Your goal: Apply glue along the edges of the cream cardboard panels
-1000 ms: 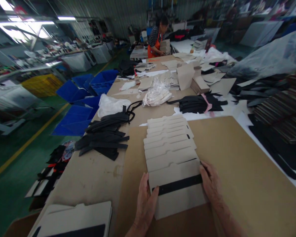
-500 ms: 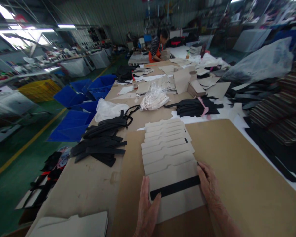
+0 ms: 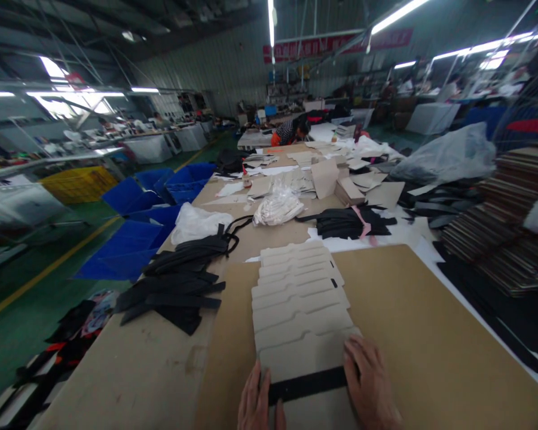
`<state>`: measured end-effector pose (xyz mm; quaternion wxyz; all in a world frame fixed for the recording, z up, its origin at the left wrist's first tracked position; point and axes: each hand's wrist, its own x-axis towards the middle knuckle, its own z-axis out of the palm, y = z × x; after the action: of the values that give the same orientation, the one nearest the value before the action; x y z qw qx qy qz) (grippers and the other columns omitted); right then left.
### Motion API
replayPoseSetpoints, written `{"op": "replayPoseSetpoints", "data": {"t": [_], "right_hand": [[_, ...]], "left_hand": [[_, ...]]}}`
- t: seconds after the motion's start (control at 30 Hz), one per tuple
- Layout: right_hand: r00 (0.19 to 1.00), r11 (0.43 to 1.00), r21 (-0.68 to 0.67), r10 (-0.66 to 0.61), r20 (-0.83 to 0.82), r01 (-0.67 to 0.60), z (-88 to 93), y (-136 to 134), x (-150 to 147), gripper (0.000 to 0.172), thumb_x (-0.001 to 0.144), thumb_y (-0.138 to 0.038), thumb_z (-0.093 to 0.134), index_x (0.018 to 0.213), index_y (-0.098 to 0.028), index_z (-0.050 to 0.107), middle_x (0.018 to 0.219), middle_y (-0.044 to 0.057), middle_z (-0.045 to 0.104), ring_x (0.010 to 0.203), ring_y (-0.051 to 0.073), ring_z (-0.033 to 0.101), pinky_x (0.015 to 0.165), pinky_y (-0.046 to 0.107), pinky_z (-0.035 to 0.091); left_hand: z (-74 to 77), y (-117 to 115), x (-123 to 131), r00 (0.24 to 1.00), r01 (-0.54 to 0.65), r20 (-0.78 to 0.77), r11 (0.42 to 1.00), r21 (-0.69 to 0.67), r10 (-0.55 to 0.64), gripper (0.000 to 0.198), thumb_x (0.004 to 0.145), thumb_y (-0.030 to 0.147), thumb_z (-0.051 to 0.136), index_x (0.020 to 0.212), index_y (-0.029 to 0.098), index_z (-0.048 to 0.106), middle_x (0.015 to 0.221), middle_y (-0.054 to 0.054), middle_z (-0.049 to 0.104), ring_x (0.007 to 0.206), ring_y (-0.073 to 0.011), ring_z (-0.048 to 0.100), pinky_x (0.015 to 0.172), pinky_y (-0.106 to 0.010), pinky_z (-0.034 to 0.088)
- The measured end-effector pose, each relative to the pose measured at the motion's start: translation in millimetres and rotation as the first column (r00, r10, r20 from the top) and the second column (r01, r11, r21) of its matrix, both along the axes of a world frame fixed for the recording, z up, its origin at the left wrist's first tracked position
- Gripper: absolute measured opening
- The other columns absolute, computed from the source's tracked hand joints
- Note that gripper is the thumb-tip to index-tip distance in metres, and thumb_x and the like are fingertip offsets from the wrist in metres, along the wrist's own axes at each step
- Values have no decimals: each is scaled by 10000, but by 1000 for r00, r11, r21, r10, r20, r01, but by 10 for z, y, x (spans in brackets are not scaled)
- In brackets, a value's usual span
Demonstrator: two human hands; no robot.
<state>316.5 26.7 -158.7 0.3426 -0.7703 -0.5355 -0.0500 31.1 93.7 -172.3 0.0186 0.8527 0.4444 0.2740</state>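
A beige cardboard panel [image 3: 302,357] with a notched top edge lies in front of me, a black strip [image 3: 308,384] running across it. My left hand [image 3: 259,399] holds the panel's left edge, its thumb by the strip's left end. At the right edge, my right hand [image 3: 368,376] grips the panel with bent fingers and covers the strip's right end. Beyond the hands, several similar panels [image 3: 296,301] overlap in a row, two of them showing small black marks at the right. The panel's lower part runs out of view.
A brown board [image 3: 403,316] lies under the panels. To the left are loose black strips [image 3: 179,292] and blue bins [image 3: 125,251]. A tied black bundle [image 3: 341,222] and clear plastic bag [image 3: 278,206] sit farther back. Boards are stacked [image 3: 502,239] at right; a co-worker [image 3: 291,130] bends over the table's far end.
The view has tilted up, so the table, panels and hands appear lower. Both hands remain at the panel's edges. The far co-worker is bent lower.
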Motion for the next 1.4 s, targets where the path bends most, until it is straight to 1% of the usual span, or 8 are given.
{"op": "replayPoseSetpoints", "data": {"t": [0.3,0.47,0.7,0.83,0.97,1.13,1.23,1.4], "right_hand": [[990,998,-39,55,128,-51,55,-23,-57,355,891,-306,417,1062,-124,670,1106,161,664,1018,312,597,886,471,480],[994,994,-38,100,48,-98,-31,33,92,422,848,-383,400,1049,-138,678,1108,180,656,1031,348,596,950,517,456],[985,1000,-3,23,-172,-24,621,-219,-647,474,811,-452,455,1128,-161,652,1192,169,636,1107,348,591,960,504,482],[817,968,-146,84,-571,-202,768,-363,-1712,451,811,-510,486,1113,-216,649,1155,120,683,950,277,681,794,417,574],[567,868,-212,94,-818,-449,654,-324,-2747,490,790,-538,516,1131,-211,645,1098,117,732,1003,285,696,902,440,555],[611,836,-237,141,-779,-494,573,-178,-3566,574,795,-501,496,1236,-149,600,1259,186,650,1167,331,620,1027,502,467],[699,868,-258,132,-703,-423,547,-139,-3759,643,787,-495,504,1289,-98,560,1345,223,578,1258,358,544,1084,511,405],[722,876,-301,75,-687,-378,528,-168,-3785,704,818,-495,476,1371,-59,474,1399,228,524,1304,337,500,1101,486,385]], "left_hand": [[597,-300,271,993,-96,33,931,-352,115,527,843,174,508,1369,159,495,1510,-153,400,1400,-319,355,1141,-551,362],[648,-298,304,986,-97,78,885,-454,148,616,787,231,610,1387,167,484,1530,-164,363,1398,-361,335,1161,-576,312],[599,-295,205,954,1,273,910,-415,123,611,766,180,606,1360,144,465,1461,-192,431,1358,-310,400,1137,-509,381],[828,-303,-603,922,-62,342,940,-335,183,466,861,167,463,1326,187,475,1384,-140,513,1315,-214,457,1093,-415,436],[1094,-132,-2151,867,-335,286,903,-269,407,383,936,257,391,1295,165,487,1371,-160,514,1323,-249,436,1124,-490,364],[1056,102,-3767,753,-595,125,750,-288,646,565,850,450,541,1276,84,482,1395,-233,474,1361,-409,352,1124,-615,254],[868,96,-4078,757,-603,42,721,-342,653,654,814,542,553,1262,69,492,1349,-226,519,1317,-425,412,1076,-575,344],[683,-140,-3904,794,-575,-42,727,-375,607,675,827,528,548,1347,111,437,1361,-186,526,1299,-340,457,1061,-493,394]]}}
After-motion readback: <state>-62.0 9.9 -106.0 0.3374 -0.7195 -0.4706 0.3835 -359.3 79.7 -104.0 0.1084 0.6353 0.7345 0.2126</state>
